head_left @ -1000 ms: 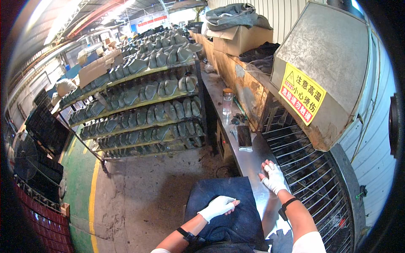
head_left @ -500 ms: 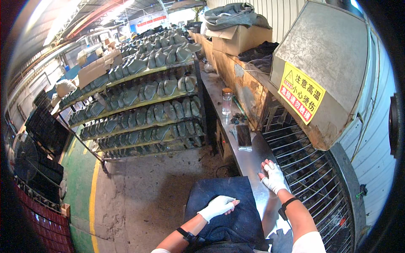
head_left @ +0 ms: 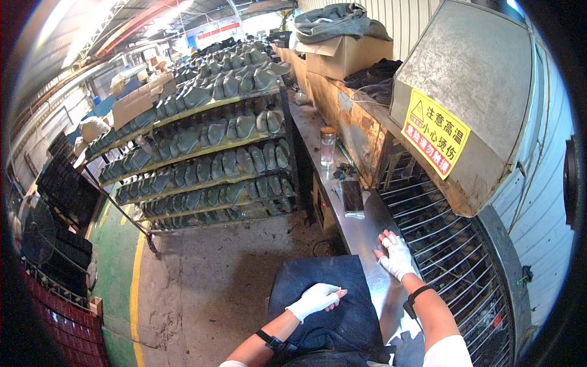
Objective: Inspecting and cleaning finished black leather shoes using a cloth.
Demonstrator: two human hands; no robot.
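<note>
My left hand (head_left: 317,301), in a white fingerless glove, rests on the dark blue cloth (head_left: 327,274) over my lap. Its fingers are curled in, and nothing shows in them. On the bare metal worktop (head_left: 365,240) lies my right hand (head_left: 396,255), also gloved in white, with fingers spread and nothing held. Beyond it on the worktop is a flat dark rectangular thing (head_left: 353,197) with a pale near edge, perhaps a phone. Farther off stands a clear bottle (head_left: 328,150) with an orange-brown lid.
Right of the worktop runs a metal-rod rack (head_left: 437,229) under a grey metal hood (head_left: 468,67) with a yellow warning label (head_left: 436,133). A multi-tier rack (head_left: 214,144) full of grey shoe-shaped pieces stands ahead left. A cardboard box (head_left: 348,56) with cloth on it sits far right.
</note>
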